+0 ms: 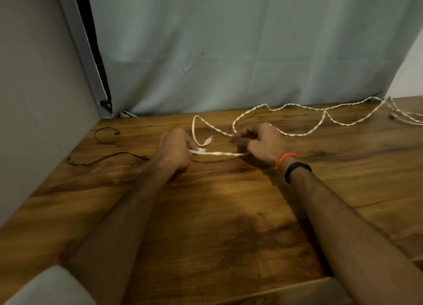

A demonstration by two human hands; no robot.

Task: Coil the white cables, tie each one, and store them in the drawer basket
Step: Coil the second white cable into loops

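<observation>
A long white twisted cable [295, 109] snakes across the far part of the wooden table [206, 213] from the right edge toward the middle. My left hand [175, 150] is closed on one end of it, near a white connector [208, 141]. My right hand [263, 142] pinches the same cable further along, and a short straight stretch [219, 153] runs taut between both hands. A loop rises behind the hands. More white cable [405, 118] lies bunched at the far right edge. No drawer basket is in view.
Two thin black ties lie on the table at the left: a curled one [106, 135] and a longer one [103, 159]. A pale curtain [229, 48] hangs behind the table, a grey wall [34, 98] stands at the left.
</observation>
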